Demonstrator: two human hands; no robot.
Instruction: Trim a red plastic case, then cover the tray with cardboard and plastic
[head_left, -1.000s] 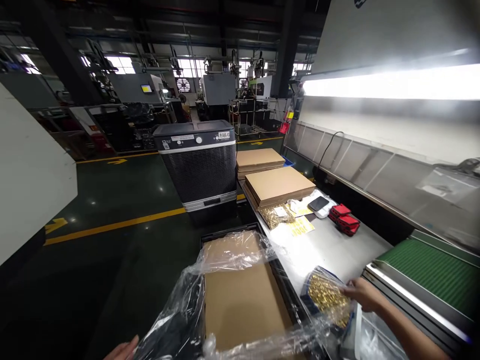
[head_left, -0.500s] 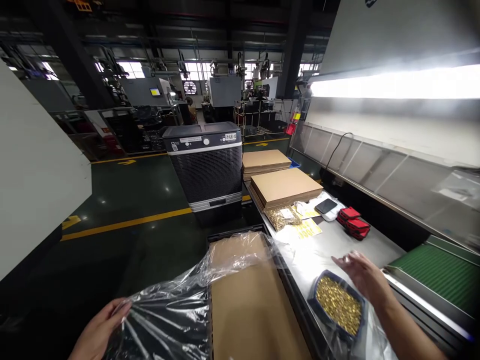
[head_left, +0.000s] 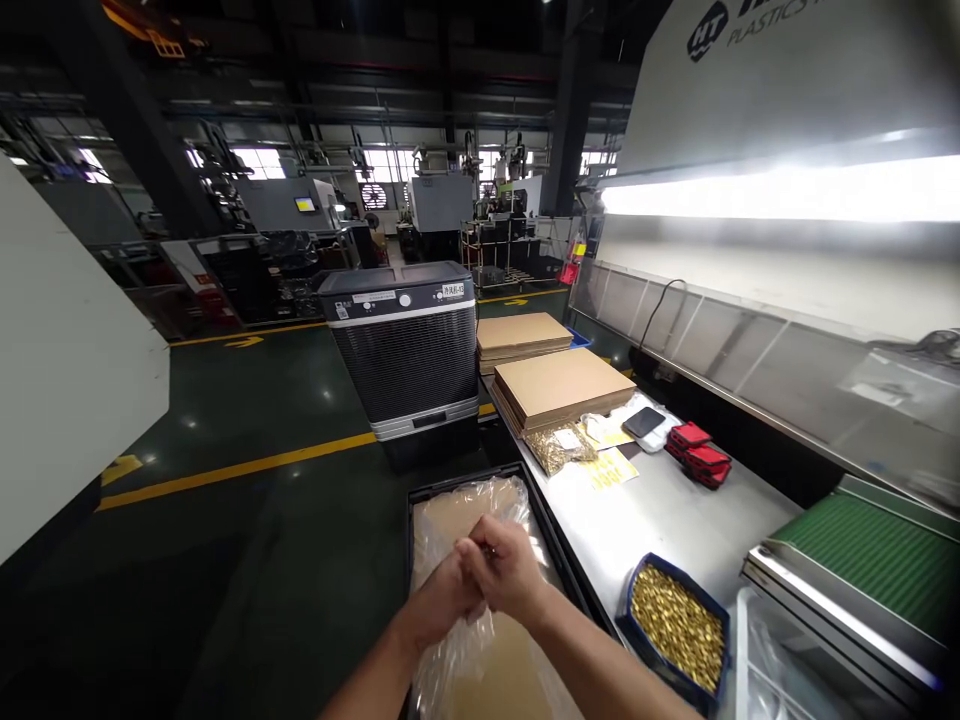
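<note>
My left hand [head_left: 448, 597] and my right hand [head_left: 508, 568] are closed together over the long black crate [head_left: 551, 520]. Fingers wrap against each other, and a small dark glint shows between them; what they hold is mostly hidden. Below the hands, clear plastic film [head_left: 442, 675] lies crumpled across brown cardboard [head_left: 501, 665] in the crate. To the right on the metal table stands a blue bin [head_left: 628, 610] filled with small brass-coloured metal parts [head_left: 675, 620].
Stacked cardboard sheets [head_left: 562, 385], a bag of brass-coloured parts [head_left: 555, 448], a phone [head_left: 643, 422] and red-and-black boxes [head_left: 697, 455] sit on the metal table [head_left: 615, 510]. A green conveyor [head_left: 870, 540] borders it. Beyond the crate stands an air cooler [head_left: 409, 350].
My left hand has left the film's outstretched edge at the left and come to the middle. My right hand has moved left from above the bin to meet it. The film now lies over the cardboard.
</note>
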